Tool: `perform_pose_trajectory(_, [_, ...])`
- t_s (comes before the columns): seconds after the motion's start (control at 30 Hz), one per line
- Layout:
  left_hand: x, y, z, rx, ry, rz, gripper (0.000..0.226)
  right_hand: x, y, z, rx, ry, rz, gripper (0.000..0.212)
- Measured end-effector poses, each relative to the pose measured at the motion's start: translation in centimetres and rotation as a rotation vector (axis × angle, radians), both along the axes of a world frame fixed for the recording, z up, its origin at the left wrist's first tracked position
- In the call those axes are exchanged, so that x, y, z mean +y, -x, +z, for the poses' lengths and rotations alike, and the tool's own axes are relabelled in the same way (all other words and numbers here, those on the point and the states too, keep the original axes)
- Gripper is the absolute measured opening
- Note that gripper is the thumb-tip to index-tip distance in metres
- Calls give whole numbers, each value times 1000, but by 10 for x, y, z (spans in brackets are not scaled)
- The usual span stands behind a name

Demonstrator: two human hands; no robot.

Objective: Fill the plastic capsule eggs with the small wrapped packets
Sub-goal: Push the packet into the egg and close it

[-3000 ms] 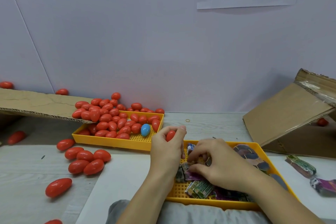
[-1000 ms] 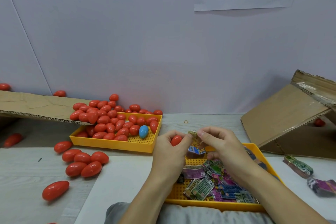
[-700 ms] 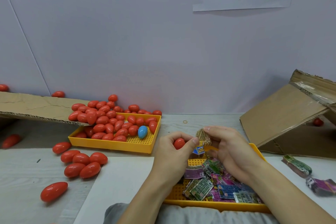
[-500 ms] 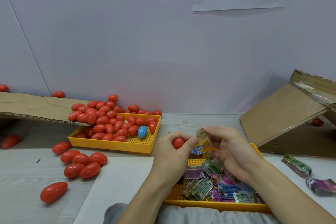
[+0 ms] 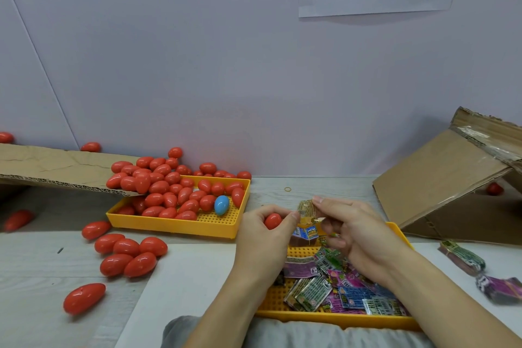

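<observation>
Left hand (image 5: 261,234) curled round red capsule egg (image 5: 272,220), held up over near tray (image 5: 333,316), presumably to keep it steady for loading. Right hand (image 5: 356,230) pinching small wrapped packet (image 5: 305,208) at fingertips, just beside egg, left thumb touching it, likely folding it small enough to fit. Cannot tell if egg open or closed. More packets (image 5: 324,288) heaped in near tray, within reach. Far tray (image 5: 180,227) piled with red eggs (image 5: 169,192), one blue egg (image 5: 221,205). Loose eggs (image 5: 127,253) on table left.
</observation>
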State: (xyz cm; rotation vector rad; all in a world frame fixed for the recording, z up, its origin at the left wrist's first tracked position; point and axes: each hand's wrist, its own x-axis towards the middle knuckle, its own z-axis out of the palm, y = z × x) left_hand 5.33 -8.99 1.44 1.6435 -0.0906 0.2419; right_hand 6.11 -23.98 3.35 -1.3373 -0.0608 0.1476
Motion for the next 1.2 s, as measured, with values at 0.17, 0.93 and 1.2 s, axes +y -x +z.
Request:
perform_pose_trajectory(0.17, [0,-1,-1,11,-6,10,14,0,0,-2,22,23,-26,16])
perform_pose_trajectory(0.93, [1,-1,-1,43,72,20,12,0,-1,-9,-106,-24,65,26])
perform_pose_trajectory(1.2, [3,-1,-1,-64,79,31,10,2,-3,-9,-104,-60,-22,50])
